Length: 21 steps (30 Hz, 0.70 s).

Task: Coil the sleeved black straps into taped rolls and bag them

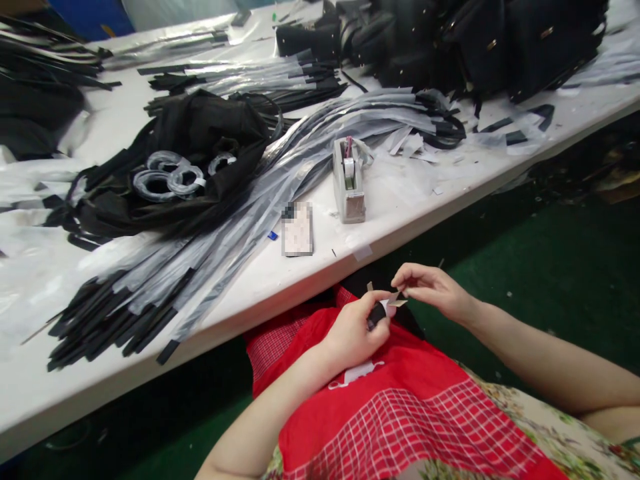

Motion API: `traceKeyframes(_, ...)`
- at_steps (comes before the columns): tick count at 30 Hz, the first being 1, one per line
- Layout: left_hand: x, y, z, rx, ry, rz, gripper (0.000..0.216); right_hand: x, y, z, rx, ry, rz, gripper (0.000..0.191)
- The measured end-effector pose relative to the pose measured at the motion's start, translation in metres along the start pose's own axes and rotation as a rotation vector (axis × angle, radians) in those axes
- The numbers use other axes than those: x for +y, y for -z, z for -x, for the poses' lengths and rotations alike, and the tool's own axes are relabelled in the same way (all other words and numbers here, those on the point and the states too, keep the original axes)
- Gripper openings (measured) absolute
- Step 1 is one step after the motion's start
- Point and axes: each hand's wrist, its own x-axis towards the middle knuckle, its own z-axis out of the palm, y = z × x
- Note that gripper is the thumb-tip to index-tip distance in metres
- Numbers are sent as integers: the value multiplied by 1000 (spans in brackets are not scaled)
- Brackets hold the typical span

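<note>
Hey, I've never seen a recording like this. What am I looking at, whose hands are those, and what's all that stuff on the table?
This is one picture from a camera worn on a person's head, looking forward and down. The two bare arms reaching in from below are the wearer's own, and no machine is involved.

The left hand is closed around a small black piece with a white wrap at its tip, held above a red apron. The right hand pinches what looks like a bit of tape at that tip.

On the white table lie long black straps in clear sleeves, a grey tape dispenser and a black cloth with rolls of clear tape on it. Black bags sit at the far end.
</note>
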Motion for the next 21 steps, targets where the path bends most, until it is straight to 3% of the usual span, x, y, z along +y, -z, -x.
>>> traceKeyframes(2, -3, 0, -3, 26, 38, 79, 34, -4, -2, 4, -76, 155, 174, 29)
traceKeyframes(5, -8, 4, -8, -2, 39, 198, 38, -4, -9, 8, 1, 256, 371, 16)
traceKeyframes(9, -9, 21, -12, 24, 134, 445, 50, -6, -14, 14, 13, 348, 421, 13)
traceKeyframes(12, -6, 33, -14, -36, 200, 720, 52, -15, -13, 15, 10, 419, 431, 16)
traceKeyframes(14, -6, 34, -17, -7, 229, 729, 47, -21, -14, 12, -21, 403, 407, 15)
traceKeyframes(18, -10, 25, -23, 244, 241, 415, 29, -21, -24, 3, -169, 166, 276, 20)
traceKeyframes(21, -16, 20, -18, 253, 280, 345, 27, -17, -32, 0, -226, 58, 243, 23)
